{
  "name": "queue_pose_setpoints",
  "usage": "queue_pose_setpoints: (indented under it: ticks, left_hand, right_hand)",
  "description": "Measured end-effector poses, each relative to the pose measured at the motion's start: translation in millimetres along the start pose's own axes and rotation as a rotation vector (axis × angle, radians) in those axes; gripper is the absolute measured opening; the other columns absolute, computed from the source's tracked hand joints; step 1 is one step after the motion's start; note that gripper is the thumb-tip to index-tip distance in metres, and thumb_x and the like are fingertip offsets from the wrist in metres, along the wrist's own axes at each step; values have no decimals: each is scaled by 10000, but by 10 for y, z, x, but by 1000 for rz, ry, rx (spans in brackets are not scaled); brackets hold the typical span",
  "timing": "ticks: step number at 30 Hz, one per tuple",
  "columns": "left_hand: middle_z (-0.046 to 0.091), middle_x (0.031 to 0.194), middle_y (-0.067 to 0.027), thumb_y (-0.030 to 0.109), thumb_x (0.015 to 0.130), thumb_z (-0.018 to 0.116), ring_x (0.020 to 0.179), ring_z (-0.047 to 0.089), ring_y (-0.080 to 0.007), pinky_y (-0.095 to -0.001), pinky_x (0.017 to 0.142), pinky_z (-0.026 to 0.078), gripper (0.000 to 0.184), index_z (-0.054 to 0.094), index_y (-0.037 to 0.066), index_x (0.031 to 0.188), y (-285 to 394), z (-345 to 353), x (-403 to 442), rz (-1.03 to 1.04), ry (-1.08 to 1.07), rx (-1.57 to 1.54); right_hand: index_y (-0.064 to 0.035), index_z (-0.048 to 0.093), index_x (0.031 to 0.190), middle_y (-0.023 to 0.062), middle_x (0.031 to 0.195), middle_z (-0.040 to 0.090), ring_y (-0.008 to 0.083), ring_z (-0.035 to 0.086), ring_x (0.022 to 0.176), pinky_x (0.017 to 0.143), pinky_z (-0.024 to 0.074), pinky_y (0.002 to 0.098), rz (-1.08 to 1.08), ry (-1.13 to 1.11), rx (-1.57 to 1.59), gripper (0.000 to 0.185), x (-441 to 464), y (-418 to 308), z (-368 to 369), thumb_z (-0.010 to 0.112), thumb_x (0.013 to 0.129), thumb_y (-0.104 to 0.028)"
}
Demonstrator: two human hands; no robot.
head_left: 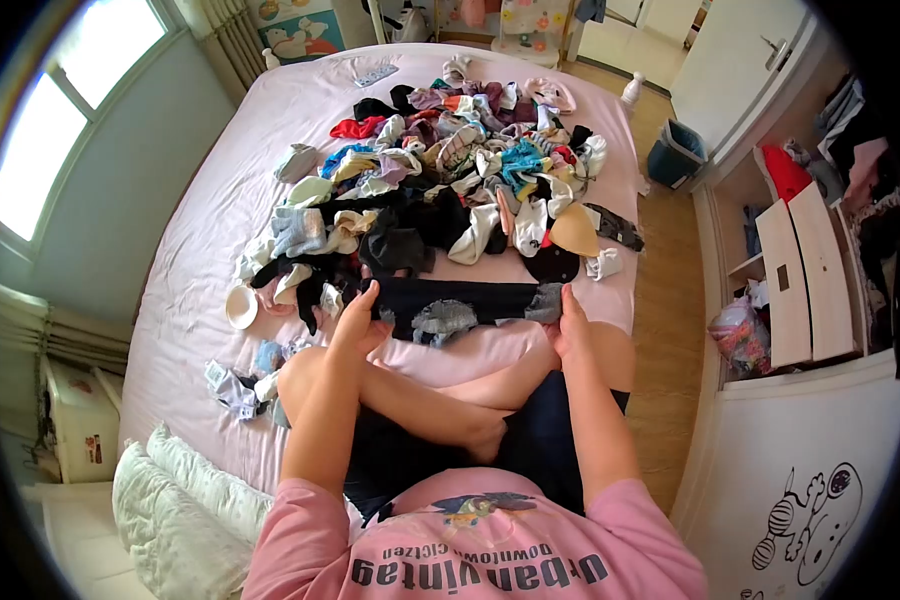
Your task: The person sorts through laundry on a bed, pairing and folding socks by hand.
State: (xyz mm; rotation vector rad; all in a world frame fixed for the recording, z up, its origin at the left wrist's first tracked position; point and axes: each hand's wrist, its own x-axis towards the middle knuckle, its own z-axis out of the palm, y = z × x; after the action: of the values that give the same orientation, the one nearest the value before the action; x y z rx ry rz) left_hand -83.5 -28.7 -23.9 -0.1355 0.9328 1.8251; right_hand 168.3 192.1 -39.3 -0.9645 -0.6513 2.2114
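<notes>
A long black sock (pixel 510 298) with grey heel and end patches is stretched level between my two hands, above my crossed legs. My left hand (pixel 363 325) grips its dark end, thumb on top. At the grey end on the other side, my right hand (pixel 570 322) pinches the fabric. Just beyond the sock lies a large loose heap of socks and small garments (pixel 470 165) in many colours. Near its right side are a beige cup-shaped pad (pixel 574 232) and a black round piece (pixel 551 264), partly covered.
The heap lies on a bed with a pink sheet (pixel 200 240). A smaller sock pile (pixel 235 390) sits by my left knee, near a pale cup-shaped pad (pixel 241 307). Pillows (pixel 175 520) lie behind left. Right of the bed are a bin (pixel 676 153) and an open wardrobe (pixel 806 280).
</notes>
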Motion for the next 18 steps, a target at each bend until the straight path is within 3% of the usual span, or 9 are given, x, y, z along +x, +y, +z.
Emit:
queue_pose_setpoints:
  ticks: [2,5,7,9,11,12,13,15,18]
  left_hand:
    - [605,967,-86,305,874,484,876,590,-213,-360,817,467,305,539,32,998,-51,76,-39,-1,32,15]
    - [609,976,-80,339,875,473,901,586,-219,-366,822,463,342,540,34,1013,-301,293,-201,-63,-133,62]
    - [583,1039,-79,422,883,406,965,562,-235,-382,843,448,444,511,38,1080,-525,266,-237,-137,-106,58]
    - [544,1096,-71,381,899,395,991,540,-206,-355,787,466,374,476,80,1106,-682,510,-417,-118,-13,-75]
    - [532,1103,-80,332,905,400,977,542,-198,-335,775,469,339,471,68,1107,-853,596,-451,-102,-17,-160]
    - [526,1106,-85,308,908,402,970,542,-195,-326,769,471,323,468,62,1107,-897,601,-469,-93,-20,-201]
    - [536,1082,-84,283,907,404,952,548,-195,-327,788,466,317,461,60,1124,-959,525,-454,-78,-85,-122]
    - [557,1033,-82,234,903,406,917,560,-197,-329,826,456,313,448,56,1158,-998,544,-465,-54,-220,44]
    - [576,938,-66,103,850,513,841,574,-156,-279,805,466,206,521,24,1040,-1020,564,-553,-130,-179,72]
  right_hand:
    - [-91,554,897,13,780,591,134,567,652,587,476,277,-12,-23,23,255,48,36,-39,540,843,-340]
    - [-66,581,895,11,785,594,112,553,638,583,462,256,-212,-9,-439,238,285,268,-175,548,846,-297]
    - [-19,595,880,39,774,577,122,530,727,680,421,247,-369,-8,-706,240,211,323,-80,600,805,-248]
    - [-25,570,863,54,782,554,143,525,715,656,419,251,-1036,104,-1115,209,-23,374,169,643,756,-189]
    - [-38,536,852,69,784,518,171,511,717,630,420,270,-965,-22,-1245,225,-372,337,400,667,720,-165]
    - [-48,515,836,73,771,500,183,496,718,604,418,297,-622,-219,-1054,241,-498,400,468,674,719,-186]
    - [-51,500,858,30,740,475,119,449,662,579,395,250,-447,-393,-958,289,-639,444,535,680,732,-237]
    - [-47,472,894,30,742,474,113,453,673,589,398,253,-594,-421,-1192,370,-825,528,611,700,712,-275]
    - [-42,448,918,36,751,474,115,452,680,595,401,258,-742,-256,-1323,414,-825,577,552,707,700,-280]
